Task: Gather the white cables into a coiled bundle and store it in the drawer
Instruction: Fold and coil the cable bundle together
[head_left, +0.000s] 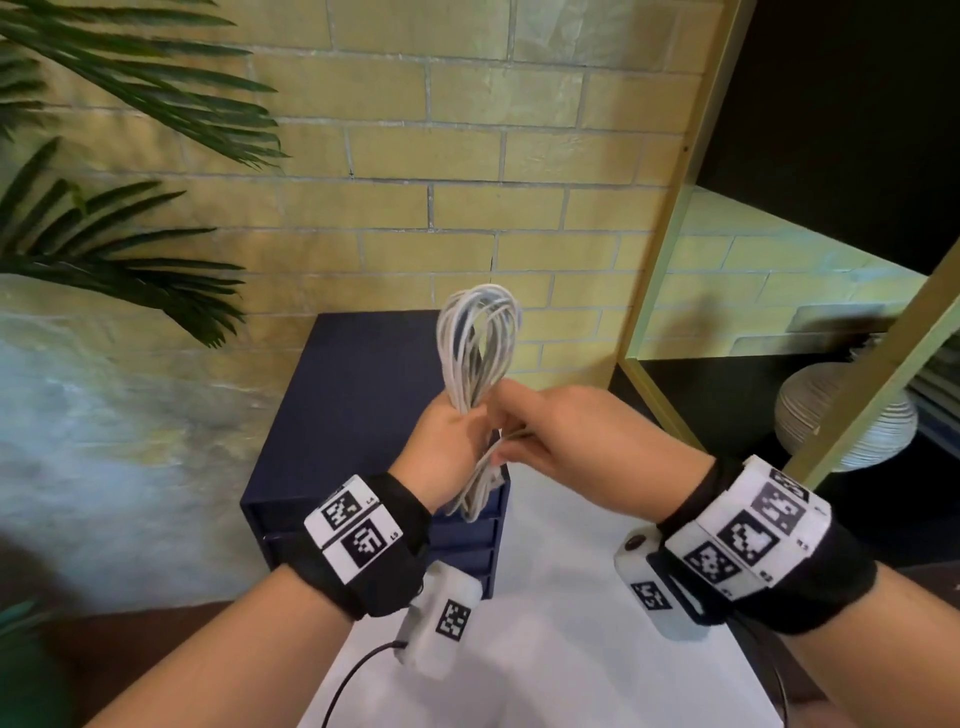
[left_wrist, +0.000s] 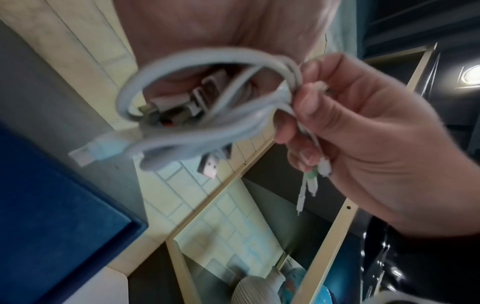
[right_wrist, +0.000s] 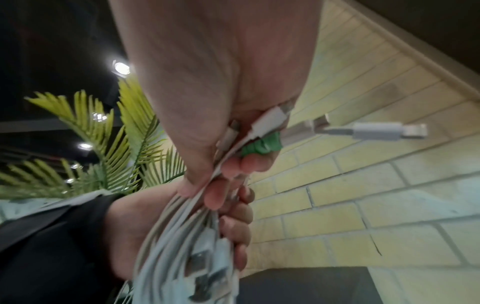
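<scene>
**Holding a coil of white cables above a blue drawer unit**

Gripping the middle of a bundle of thin white charging cables (head_left: 475, 358), the person's left hand (head_left: 441, 447) has its fingers curled tight around the strands, so its grip is closed on the coil. One long loop stands upright above the fist; a shorter loop hangs below the wrist. The right hand (head_left: 566, 436) meets it from the right, its grip narrow, with fingertips (left_wrist: 285, 121) pinching the loose cable ends. In the right wrist view these ends show white plugs and one green connector (right_wrist: 262, 145) against the palm.

Both forearms reach forward and slightly inward, wrists raised. Each wrist wears a black strap with white square-patterned marker tags; their small lettering is too small to read.

The bundle is held in the air over the front of a dark navy box-shaped drawer unit (head_left: 363, 395), whose drawers look closed. It stands on a white bench (head_left: 561, 597) against a yellow brick wall (head_left: 467, 156).
</scene>
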